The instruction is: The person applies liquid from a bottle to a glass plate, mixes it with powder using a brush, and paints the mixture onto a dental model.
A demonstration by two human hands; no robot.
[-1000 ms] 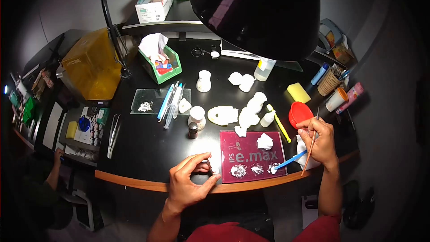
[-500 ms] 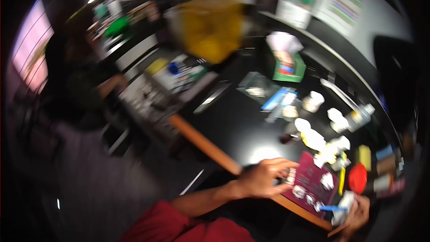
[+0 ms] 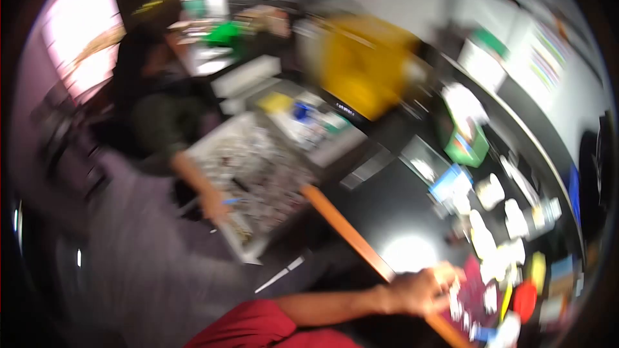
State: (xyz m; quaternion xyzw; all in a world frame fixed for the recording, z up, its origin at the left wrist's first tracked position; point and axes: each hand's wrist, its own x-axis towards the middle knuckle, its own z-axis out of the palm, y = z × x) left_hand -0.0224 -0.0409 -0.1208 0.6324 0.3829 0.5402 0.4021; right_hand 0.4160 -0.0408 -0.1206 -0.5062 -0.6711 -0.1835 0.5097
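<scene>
My left hand (image 3: 422, 291) reaches out at the lower right from a red sleeve, over the front edge of the black table. Its fingers are curled and smeared by motion, so what they hold, if anything, cannot be made out. Just beyond them lies a dark red mat (image 3: 476, 287) with small white pieces (image 3: 491, 298) on it. At the mat's near right end are a blurred blue piece (image 3: 483, 333) and a crumpled white thing (image 3: 508, 331). My right hand does not show.
White containers (image 3: 490, 191), a red round object (image 3: 525, 301) and a yellow block (image 3: 537, 272) crowd the table's right side. A green box (image 3: 467, 147) stands farther back. On the left, another person's hand (image 3: 214, 206) is at a cluttered tray (image 3: 258, 240).
The view has swung left, so the scene sits farther right and lower. My right hand, earlier by the white thing and blue tool, has left view. The other person's hand has come to the tray's near side.
</scene>
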